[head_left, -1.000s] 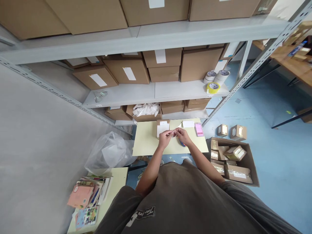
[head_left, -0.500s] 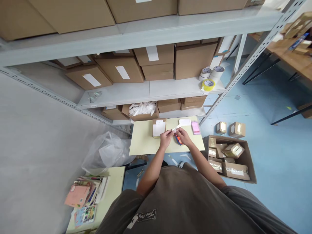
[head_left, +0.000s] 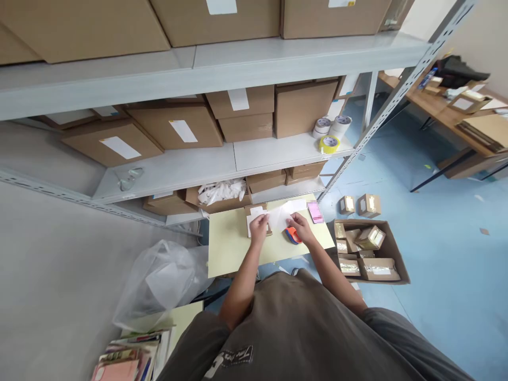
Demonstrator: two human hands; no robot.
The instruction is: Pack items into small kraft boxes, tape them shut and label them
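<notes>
The left forearm [head_left: 243,278] and right forearm [head_left: 334,272] are extended forward, angled inward toward each other. The left hand [head_left: 259,228] and right hand [head_left: 301,227] are held near but apart, each closed in a fingertip pinch.

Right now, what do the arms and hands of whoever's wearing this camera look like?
The left hand and right hand are bare, with no gloves or wristwatch visible. The forearms are uncovered below short, dark grey-brown sleeves. The matching shirt carries a dark patch with pale lettering.
</notes>
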